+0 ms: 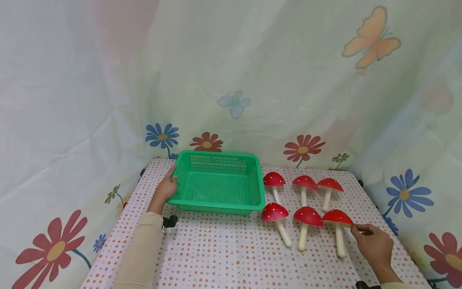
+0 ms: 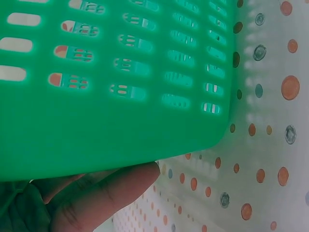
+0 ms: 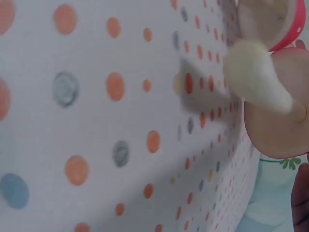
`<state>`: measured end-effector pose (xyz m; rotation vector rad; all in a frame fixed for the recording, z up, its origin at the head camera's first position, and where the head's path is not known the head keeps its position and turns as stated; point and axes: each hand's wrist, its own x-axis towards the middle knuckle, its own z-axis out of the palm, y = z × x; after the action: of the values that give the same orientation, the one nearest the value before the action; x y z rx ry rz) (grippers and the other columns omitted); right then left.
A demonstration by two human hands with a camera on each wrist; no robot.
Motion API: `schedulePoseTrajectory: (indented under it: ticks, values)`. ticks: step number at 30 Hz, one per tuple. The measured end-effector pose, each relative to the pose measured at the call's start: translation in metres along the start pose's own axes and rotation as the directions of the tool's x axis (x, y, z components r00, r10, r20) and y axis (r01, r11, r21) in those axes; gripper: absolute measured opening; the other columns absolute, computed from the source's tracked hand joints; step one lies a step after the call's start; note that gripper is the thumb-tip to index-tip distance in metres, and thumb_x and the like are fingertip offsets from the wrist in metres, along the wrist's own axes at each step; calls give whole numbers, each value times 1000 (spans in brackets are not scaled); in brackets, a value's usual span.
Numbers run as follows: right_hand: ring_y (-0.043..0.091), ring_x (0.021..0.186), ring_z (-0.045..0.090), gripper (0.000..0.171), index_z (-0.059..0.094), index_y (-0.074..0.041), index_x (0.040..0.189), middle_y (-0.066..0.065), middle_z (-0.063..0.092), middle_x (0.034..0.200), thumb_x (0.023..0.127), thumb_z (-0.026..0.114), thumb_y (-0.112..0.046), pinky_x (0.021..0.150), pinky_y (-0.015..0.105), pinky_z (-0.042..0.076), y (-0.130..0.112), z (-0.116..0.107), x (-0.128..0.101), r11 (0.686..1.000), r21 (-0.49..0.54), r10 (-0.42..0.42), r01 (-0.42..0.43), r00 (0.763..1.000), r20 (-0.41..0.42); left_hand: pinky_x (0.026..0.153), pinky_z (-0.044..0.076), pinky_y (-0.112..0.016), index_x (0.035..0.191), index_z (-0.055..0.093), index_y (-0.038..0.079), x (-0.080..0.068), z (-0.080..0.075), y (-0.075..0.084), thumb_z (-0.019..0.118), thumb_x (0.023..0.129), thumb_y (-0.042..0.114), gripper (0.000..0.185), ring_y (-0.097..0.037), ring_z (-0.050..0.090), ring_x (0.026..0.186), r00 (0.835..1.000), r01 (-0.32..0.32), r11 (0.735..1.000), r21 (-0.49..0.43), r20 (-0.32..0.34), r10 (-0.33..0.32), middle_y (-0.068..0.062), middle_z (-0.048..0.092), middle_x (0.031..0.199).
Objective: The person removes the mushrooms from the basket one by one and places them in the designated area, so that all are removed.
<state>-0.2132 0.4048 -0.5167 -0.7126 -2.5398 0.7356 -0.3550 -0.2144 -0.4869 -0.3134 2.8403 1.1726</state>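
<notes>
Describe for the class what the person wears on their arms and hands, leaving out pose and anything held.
The left arm wears a long, plain beige sleeve that ends at the wrist. A small black device sits at that wrist. The left hand and right hand are bare: no gloves, rings or markings visible. At the right wrist, only a black edge and a sliver of pale cuff show.

A dotted tablecloth [image 1: 223, 257] lies before a flower-and-butterfly printed curtain [image 1: 231, 72]

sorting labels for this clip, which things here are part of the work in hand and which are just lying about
In hand:
left hand gripping green basket
right hand pinching the cap of the near right mushroom

Lying about:
five other mushrooms
dotted tablecloth
flower curtain
</notes>
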Motion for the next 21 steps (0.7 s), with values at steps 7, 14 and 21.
schedulePoseTrajectory:
  ticks: [7,14,21]
  values:
    - [26,59,59,25,67,12,99,29,68,85,85,70,-9,41,28,38,11,4,-5,997,-45,60,-58,997,46,85,46,-50,160,14,30,5,4,3,27,108,30,53,-39,54,116,1000,-22,999,24,-6,22,-21,33,157]
    - [35,77,63,34,60,8,115,31,64,108,86,68,-8,45,29,42,3,-2,-13,993,-95,85,-73,988,131,76,45,-44,160,14,29,6,2,3,27,108,29,53,-38,57,105,1000,-21,1000,24,-9,21,-22,34,157]
    - [37,80,64,34,59,6,121,28,65,109,93,54,-12,48,24,36,-12,-23,-26,996,-64,58,-56,997,42,90,45,-54,159,18,28,4,-1,4,26,108,31,52,-42,54,120,999,-31,999,17,-33,32,-19,32,159]
